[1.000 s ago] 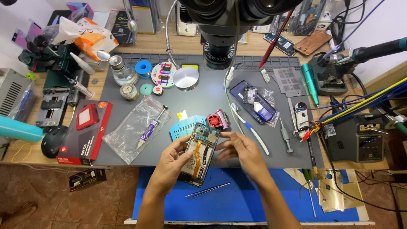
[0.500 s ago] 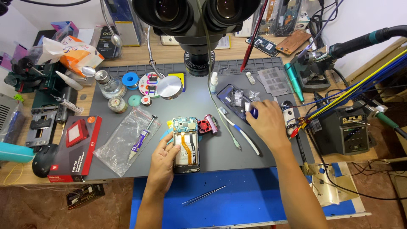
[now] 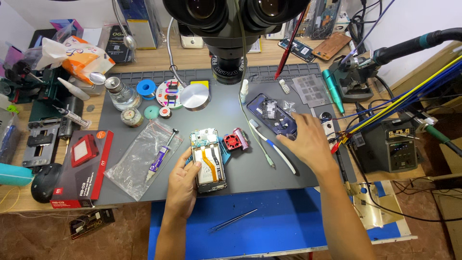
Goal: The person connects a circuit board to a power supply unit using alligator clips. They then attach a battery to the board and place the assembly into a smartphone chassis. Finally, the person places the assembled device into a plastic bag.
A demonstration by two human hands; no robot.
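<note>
1. two hands at work: the left hand [image 3: 183, 185] curls around the left edge of the opened phone [image 3: 209, 159], which lies flat on the grey mat [image 3: 144, 190].
2. the right hand [image 3: 308, 144] rests loosely open, fingertips on the blue phone back cover [image 3: 269, 113], gripping nothing.
3. the phone looks light, stiff and fragile; its bare ribbon cables are best avoided, so hold the side edges.
4. the mat is crowded with a toothbrush [image 3: 272, 144], a plastic bag [image 3: 142, 156] and a small red fan [image 3: 232, 141] close by.

electronics repair workshop: microscope [image 3: 236, 19] over grey work mat [image 3: 269, 163], soldering station [image 3: 390, 144], opened phone [image 3: 208, 159].
</note>
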